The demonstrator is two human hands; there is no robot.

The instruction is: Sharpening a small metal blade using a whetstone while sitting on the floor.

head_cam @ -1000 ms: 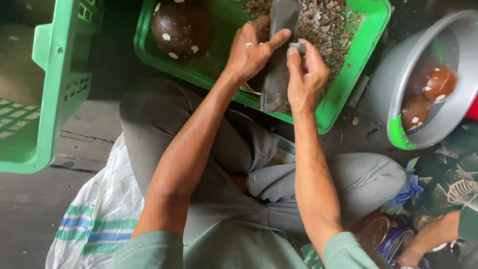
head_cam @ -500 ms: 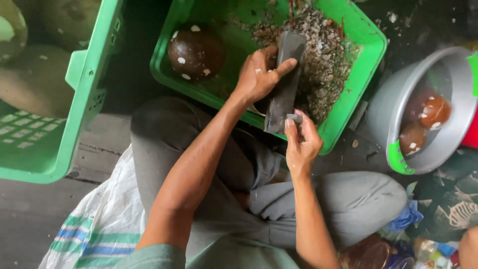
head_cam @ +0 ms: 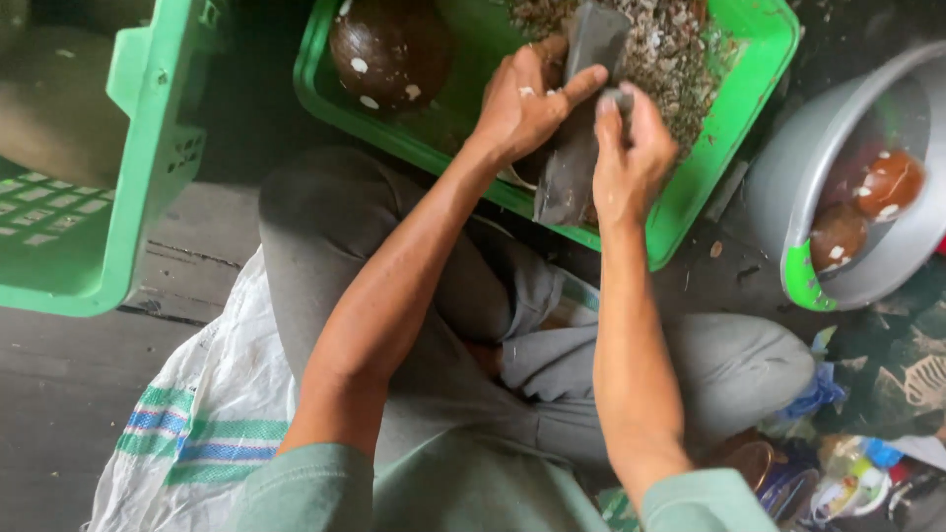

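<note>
A long dark blade (head_cam: 570, 163) stands tilted over the near rim of a green tray (head_cam: 734, 118) filled with grey-brown shavings. My left hand (head_cam: 517, 103) lies on the blade's upper part with its fingers curled over it. My right hand (head_cam: 631, 158) is closed on a small grey piece (head_cam: 616, 97) pressed against the blade's right edge. What sits under my left palm is hidden. A dark brown peeled coconut (head_cam: 389, 49) with white spots rests in the tray's far left corner.
A grey metal basin (head_cam: 788, 197) with brown coconuts (head_cam: 887, 182) stands at the right. A second green crate (head_cam: 148, 167) stands at the left. I sit cross-legged on a white woven sack (head_cam: 207, 414). Small containers and wrappers (head_cam: 847, 468) lie at lower right.
My right hand slid down to the blade's lower end, then came back up beside my left hand. The left hand stayed on the blade. The view shifted slightly.
</note>
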